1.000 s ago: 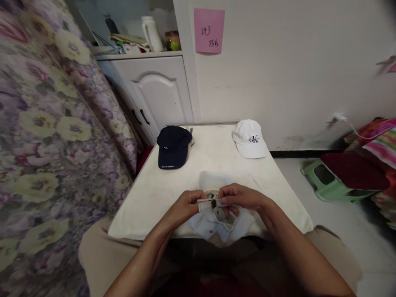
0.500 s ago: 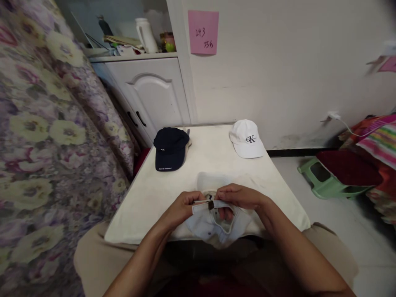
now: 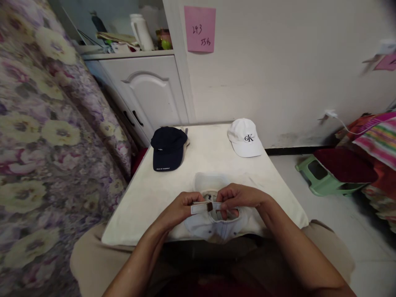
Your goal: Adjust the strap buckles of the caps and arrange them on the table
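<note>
Cap strap (image 3: 199, 209) between left grip (image 3: 180, 209), right grip (image 3: 239, 197).

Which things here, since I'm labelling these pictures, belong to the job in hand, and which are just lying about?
In the job:
pale blue baseball cap
its back strap, pinched by the left hand and right hand
brown piece on the strap
cream-covered table

Apparently just lying about, untouched:
navy baseball cap
white baseball cap
white jug
pink note
green stool

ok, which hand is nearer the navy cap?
Left. The left hand is in front of the navy cap, slightly right; the right hand is farther off to its right. Neither touches it.
</note>
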### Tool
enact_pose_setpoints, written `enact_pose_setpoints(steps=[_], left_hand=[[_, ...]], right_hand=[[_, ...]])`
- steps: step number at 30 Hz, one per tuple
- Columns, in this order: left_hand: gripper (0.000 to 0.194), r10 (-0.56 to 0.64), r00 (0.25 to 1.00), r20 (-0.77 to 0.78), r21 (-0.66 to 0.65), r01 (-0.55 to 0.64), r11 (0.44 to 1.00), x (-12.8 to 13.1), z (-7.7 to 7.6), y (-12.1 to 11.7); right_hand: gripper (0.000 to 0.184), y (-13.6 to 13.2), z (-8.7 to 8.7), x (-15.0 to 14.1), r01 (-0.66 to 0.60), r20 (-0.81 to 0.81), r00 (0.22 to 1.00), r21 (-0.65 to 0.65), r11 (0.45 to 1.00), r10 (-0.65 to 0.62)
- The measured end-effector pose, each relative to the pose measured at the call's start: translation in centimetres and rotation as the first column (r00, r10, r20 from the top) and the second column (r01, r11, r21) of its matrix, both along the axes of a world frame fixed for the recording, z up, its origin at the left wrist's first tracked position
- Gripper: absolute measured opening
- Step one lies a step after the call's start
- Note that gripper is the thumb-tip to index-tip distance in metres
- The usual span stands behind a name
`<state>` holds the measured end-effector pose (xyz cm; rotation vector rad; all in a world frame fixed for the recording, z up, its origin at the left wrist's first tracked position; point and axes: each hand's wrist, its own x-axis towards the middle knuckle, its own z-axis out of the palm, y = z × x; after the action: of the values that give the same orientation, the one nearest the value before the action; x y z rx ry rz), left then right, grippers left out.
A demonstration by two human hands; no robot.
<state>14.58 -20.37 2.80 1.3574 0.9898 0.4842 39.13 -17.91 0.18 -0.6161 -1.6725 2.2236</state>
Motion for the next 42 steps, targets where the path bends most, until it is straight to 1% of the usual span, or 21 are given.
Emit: enact_pose_setpoints(steps=[3,6,10,14,18,21,24,26,31,35,38,42], left_hand=[[0.012,-0.030,1.000,0.005,0.003,0.030,1.000,0.4,0.0,-0.1],[0.016,-0.036,0.999,0.002,0.022,0.036,0.999,0.7,-0.1,-0.1],[0.019,-0.029,0.999,-0.029,0.065,0.031,0.997,1.0,-0.1,-0.1],[0.020,-0.013,0.999,-0.049,0.095,0.017,0.995,1.3,-0.1,-0.2],[0.022,-0.004,0.998,-0.067,0.098,0.011,0.995,1.5,-0.1,-0.3],[0.024,-0.038,0.996,-0.078,0.108,0.047,0.993,1.4,0.1,-0.3],[0.035,-0.079,0.994,-0.075,0.129,0.089,0.988,0.7,0.6,-0.2],[0.038,-0.074,0.995,-0.072,0.151,0.085,0.985,0.1,0.9,-0.2],[0.036,-0.021,0.998,-0.067,0.176,0.033,0.984,-1.0,1.2,-0.1],[0.032,-0.071,0.996,-0.056,0.191,0.080,0.978,-0.9,0.9,-0.1],[0.022,-0.101,0.994,-0.040,0.155,0.106,0.982,-0.1,0.2,0.0],[0.021,-0.079,0.997,-0.019,0.075,0.081,0.994,0.9,-0.5,-0.1]], right_hand=[[0.023,0.1,0.1,0.0,-0.012,0.037,0.999,0.053,0.999,0.010],[0.026,0.1,0.1,0.1,-0.009,0.045,0.999,0.098,0.995,0.004],[0.028,0.1,0.1,-0.1,0.014,0.045,0.999,0.096,0.995,-0.018],[0.031,-0.3,0.3,-0.8,0.058,0.093,0.993,0.128,0.990,-0.070],[0.027,-0.6,0.7,-1.2,0.105,0.129,0.984,0.155,0.982,-0.125],[0.026,-0.7,0.6,-1.1,0.109,0.130,0.983,0.146,0.983,-0.128],[0.026,-0.6,0.4,-0.9,0.138,0.111,0.982,0.106,0.985,-0.150],[0.025,-0.5,0.2,-0.9,0.166,0.098,0.980,0.072,0.984,-0.172],[0.024,-0.4,0.0,-0.8,0.208,0.122,0.970,0.039,0.977,-0.212],[0.023,-0.4,-0.1,-0.9,0.228,0.131,0.963,0.062,0.972,-0.235],[0.024,-0.4,-0.2,-1.0,0.205,0.138,0.966,0.100,0.974,-0.218],[0.026,-0.4,0.0,-0.8,0.141,0.141,0.977,0.117,0.983,-0.157]])
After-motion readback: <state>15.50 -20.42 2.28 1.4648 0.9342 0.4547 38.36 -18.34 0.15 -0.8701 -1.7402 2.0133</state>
